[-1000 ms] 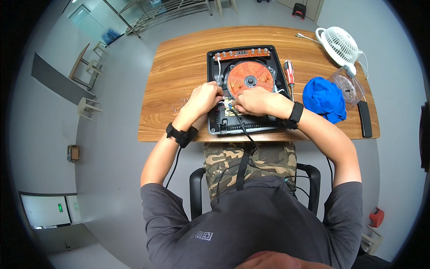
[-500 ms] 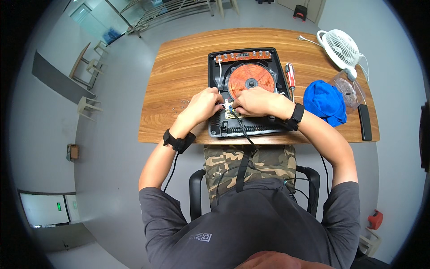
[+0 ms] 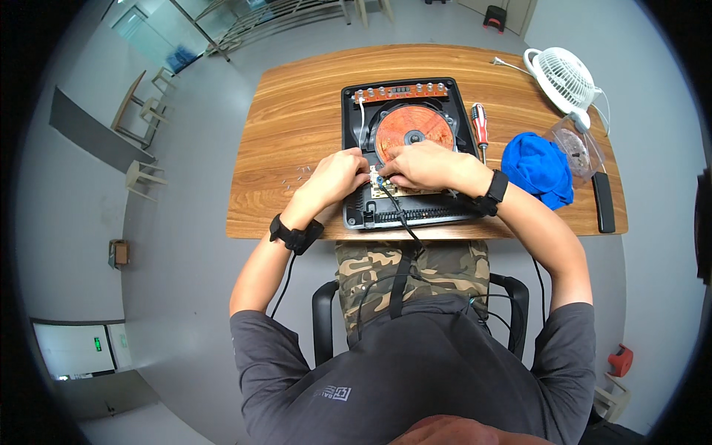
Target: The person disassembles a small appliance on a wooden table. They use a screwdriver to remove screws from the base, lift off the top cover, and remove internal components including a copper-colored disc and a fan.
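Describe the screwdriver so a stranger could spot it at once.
On the wooden table, look just right of the opened black cooker with its orange coil. The screwdriver lies there, left of the blue cloth. It alone has a red and black handle.

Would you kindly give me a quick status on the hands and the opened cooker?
Both hands, left and right, on the small circuit board inside the opened induction cooker. Grip hidden by fingers. Screwdriver lies unused beside the cooker. Nothing in the way.
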`<state>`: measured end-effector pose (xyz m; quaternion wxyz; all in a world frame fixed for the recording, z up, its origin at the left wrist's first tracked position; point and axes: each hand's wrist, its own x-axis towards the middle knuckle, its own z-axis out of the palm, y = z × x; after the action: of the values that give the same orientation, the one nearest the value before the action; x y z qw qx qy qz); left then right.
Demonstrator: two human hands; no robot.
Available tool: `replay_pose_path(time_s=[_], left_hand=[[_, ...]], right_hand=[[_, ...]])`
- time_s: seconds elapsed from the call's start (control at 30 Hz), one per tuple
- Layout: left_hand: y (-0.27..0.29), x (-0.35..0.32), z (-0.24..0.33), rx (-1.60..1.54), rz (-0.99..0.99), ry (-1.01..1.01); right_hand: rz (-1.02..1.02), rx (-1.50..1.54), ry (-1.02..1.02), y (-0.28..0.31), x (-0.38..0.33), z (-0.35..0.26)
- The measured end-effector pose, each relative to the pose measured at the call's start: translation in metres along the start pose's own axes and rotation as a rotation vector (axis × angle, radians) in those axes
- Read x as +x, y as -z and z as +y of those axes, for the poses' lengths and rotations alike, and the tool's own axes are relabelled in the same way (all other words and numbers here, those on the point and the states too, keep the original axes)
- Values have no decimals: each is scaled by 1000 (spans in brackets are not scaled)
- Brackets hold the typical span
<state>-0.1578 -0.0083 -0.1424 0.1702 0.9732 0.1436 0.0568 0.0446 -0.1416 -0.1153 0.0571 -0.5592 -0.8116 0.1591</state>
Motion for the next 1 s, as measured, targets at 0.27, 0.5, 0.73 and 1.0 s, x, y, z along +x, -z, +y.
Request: replay_pose_path(time_s=[0.27, 0.5, 0.73, 1.0], left_hand=[[-5, -1, 3, 8, 48, -33], [-9, 1, 2, -9, 80, 20], [-9, -1, -6, -85, 114, -51], [14, 0, 0, -35, 70, 8]], right_hand=[[22, -25, -13, -17, 7, 0], [5, -63, 31, -23, 12, 6], [5, -35, -1, -23, 13, 4], [3, -33, -26, -23, 11, 2]])
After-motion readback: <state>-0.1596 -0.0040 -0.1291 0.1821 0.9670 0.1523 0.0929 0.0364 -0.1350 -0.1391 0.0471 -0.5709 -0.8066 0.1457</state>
